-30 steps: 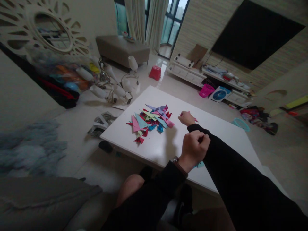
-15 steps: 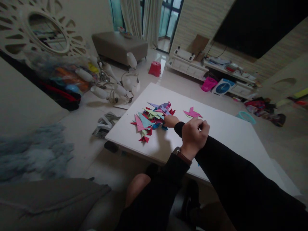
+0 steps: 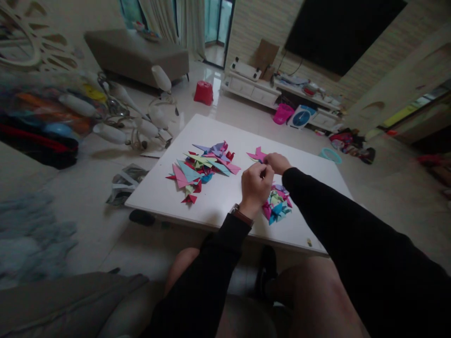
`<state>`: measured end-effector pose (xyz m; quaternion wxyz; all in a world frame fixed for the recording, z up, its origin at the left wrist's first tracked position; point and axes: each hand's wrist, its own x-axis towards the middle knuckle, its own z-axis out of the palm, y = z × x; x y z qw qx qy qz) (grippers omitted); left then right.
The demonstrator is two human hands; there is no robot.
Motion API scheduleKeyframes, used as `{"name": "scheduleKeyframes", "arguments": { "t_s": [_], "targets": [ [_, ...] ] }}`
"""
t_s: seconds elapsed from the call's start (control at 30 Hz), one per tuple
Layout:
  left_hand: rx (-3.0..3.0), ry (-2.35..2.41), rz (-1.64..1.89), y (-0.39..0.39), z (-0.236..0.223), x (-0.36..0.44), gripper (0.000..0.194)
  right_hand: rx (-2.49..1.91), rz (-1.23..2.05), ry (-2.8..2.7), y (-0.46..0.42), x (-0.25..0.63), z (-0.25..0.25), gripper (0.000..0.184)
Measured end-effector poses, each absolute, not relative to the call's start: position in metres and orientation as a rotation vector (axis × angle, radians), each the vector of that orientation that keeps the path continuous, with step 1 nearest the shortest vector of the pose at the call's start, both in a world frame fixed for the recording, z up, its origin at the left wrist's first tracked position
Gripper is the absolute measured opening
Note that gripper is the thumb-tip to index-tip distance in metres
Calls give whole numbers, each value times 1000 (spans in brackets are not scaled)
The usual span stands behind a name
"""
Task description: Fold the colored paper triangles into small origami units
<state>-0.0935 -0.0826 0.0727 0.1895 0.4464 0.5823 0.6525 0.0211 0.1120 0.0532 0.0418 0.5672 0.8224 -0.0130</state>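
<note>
A heap of coloured folded paper pieces lies on the white table, left of middle. A few pink pieces lie further right. My right hand rests beside them with its fingers curled, pinching a paper piece at their edge. My left hand, with a watch on its wrist, is a closed fist just in front of the right hand; what it holds is hidden. A small cluster of pink, blue and green pieces lies near the front edge, between my forearms.
On the floor to the left lie a white chandelier and some wrapping. Beyond the table are a red stool, a grey bench, a low TV cabinet and a pink bucket. My knees are under the front edge.
My right hand has moved from the big heap to the right, over to the pink pieces. My left fist has shifted left and forward. The view has swung, showing the small cluster.
</note>
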Motion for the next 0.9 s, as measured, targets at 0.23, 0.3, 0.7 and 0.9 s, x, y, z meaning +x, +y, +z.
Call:
{"name": "scheduleKeyframes", "arguments": {
  "t_s": [0.23, 0.3, 0.7, 0.9],
  "targets": [
    [1324, 1613, 1758, -78, 70, -81, 37, 1830, -14, 1999, 127, 257, 44, 15],
    [1333, 1609, 1726, -75, 66, -75, 37, 1891, -64, 1894, 112, 316, 30, 13],
    [1567, 1625, 1387, -73, 41, -26, 37, 1958, -127, 1885, 64, 419, -23, 12],
    [1647, 1610, 1425, -69, 37, -28, 37, 1856, -158, 2125, 73, 351, 12, 7]
  ]
}}
